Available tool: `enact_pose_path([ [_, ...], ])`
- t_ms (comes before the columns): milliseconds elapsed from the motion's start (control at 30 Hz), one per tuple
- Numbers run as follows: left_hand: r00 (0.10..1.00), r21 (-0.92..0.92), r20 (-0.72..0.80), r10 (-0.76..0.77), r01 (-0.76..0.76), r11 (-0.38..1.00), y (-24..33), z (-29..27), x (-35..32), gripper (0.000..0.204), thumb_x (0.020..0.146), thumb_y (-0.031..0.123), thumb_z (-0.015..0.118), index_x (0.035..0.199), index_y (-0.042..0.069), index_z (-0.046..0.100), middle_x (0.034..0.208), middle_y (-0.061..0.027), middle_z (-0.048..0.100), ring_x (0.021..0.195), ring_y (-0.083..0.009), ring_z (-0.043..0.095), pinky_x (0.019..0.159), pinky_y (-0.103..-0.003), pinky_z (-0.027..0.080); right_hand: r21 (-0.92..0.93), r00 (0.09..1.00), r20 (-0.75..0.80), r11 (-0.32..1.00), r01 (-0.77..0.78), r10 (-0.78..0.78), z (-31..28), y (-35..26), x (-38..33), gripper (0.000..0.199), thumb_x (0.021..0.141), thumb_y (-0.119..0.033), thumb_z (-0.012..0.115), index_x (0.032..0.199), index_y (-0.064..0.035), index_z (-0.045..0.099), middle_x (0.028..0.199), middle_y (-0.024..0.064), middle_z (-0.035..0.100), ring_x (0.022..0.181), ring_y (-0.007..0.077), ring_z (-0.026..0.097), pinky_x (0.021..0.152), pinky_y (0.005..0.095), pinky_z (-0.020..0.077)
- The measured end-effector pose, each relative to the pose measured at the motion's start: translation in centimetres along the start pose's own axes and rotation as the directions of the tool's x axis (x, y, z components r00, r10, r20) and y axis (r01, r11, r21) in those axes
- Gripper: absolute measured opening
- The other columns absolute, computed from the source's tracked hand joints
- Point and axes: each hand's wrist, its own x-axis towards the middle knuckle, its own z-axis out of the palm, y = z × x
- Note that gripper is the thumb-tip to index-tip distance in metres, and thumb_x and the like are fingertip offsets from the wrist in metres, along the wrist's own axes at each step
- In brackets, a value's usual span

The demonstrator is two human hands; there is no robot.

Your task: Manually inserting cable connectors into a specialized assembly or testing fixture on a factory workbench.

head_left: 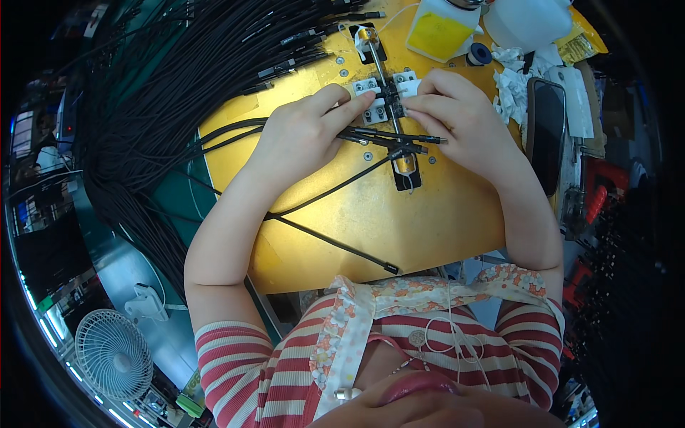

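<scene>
My left hand is closed over several black cables, its index finger reaching to the fixture's left white block. Their connector ends stick out to the right beneath the fixture. A metal rod with brass-coloured ends crosses the fixture lengthwise. At its right side my right hand has thumb and fingertips pinched together against a small white piece; what lies between the fingertips is too small to make out. A single cable end lies nearer my body on the gold-coloured plate.
A large bundle of black cables spreads over the left and far side. At the back right stand a white container with a yellow label, a dark spool and crumpled tissue. A phone lies right; a fan stands lower left.
</scene>
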Motion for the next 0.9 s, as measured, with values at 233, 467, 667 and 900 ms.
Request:
enact_pose_path([
  [233,0.993,-0.054,0.082,-0.086,0.091,0.994,0.3,-0.5,0.0,0.054,0.071,0.001,0.067,0.122,0.015,0.063,0.089,-0.0042,0.06,0.067,-0.0195,0.063,0.059,-0.031,0.052,0.333,0.997,0.057,0.94,-0.072,0.056,-0.3,-0.4,-0.1,0.012,0.084,-0.005,0.065,0.096,-0.0018,0.067,0.082,0.0098,0.063,0.075,0.0249,0.062,0.066,0.0323,0.048],
  [467,0.997,-0.001,0.062,-0.035,0.036,0.999,-0.3,-0.3,-0.4,0.049,0.074,0.009,0.069,0.122,0.016,0.062,0.089,-0.001,0.057,0.061,-0.0154,0.059,0.051,-0.028,0.05,0.351,0.999,0.01,0.935,-0.045,0.044,-0.2,-0.7,0.0,0.012,0.083,-0.004,0.065,0.096,-0.0028,0.067,0.083,0.0099,0.064,0.075,0.0248,0.063,0.066,0.0318,0.049],
  [667,0.995,-0.125,-0.094,-0.046,0.034,0.992,-0.5,-2.6,0.1,0.041,0.075,0.0,0.065,0.115,0.01,0.065,0.078,-0.0054,0.056,0.059,-0.0188,0.057,0.052,-0.029,0.046,0.391,0.985,0.105,0.905,-0.169,0.138,-0.3,-1.1,-0.2,0.014,0.081,-0.009,0.069,0.093,-0.0019,0.067,0.083,0.0085,0.064,0.075,0.0255,0.062,0.064,0.0318,0.0486],
  [900,0.999,-0.503,-0.003,-0.039,0.032,0.864,1.0,-5.9,-0.3,0.048,0.071,-0.004,0.058,0.118,0.001,0.064,0.061,-0.0068,0.056,0.053,-0.0188,0.059,0.052,-0.029,0.046,0.102,0.961,0.129,0.967,0.232,-0.244,-0.3,-4.2,-0.3,0.012,0.079,-0.02,0.069,0.08,-0.0075,0.067,0.081,0.0035,0.057,0.077,0.0232,0.052,0.068,0.0362,0.0424],
])
